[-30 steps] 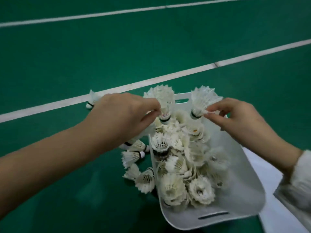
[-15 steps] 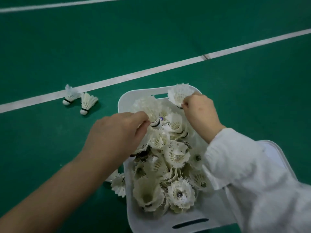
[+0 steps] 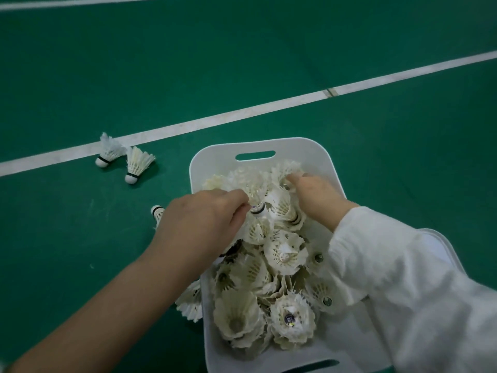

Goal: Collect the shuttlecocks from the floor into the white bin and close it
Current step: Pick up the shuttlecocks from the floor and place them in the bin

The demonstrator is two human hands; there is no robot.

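Green court floor (image 3: 269,63) carries an open white bin (image 3: 301,154) that holds a heap of shuttlecocks (image 3: 285,257), with both hands in the pile.

Nearest, a few loose shuttlecocks (image 3: 192,302) lie on the floor against the bin's left wall, under the bare left forearm. At mid-bin the left hand (image 3: 204,222) has its fingers pinching a black-banded shuttlecock (image 3: 257,203) near the cork, feathers up. The right hand (image 3: 314,197), in a white sleeve (image 3: 403,278), reaches to the far wall, its fingers curled down onto a feathered shuttlecock (image 3: 285,168). Left of the bin, one shuttlecock (image 3: 157,212) peeks from behind the left hand. Further off, a pair of shuttlecocks (image 3: 137,165) lies beside the white court line (image 3: 242,117).
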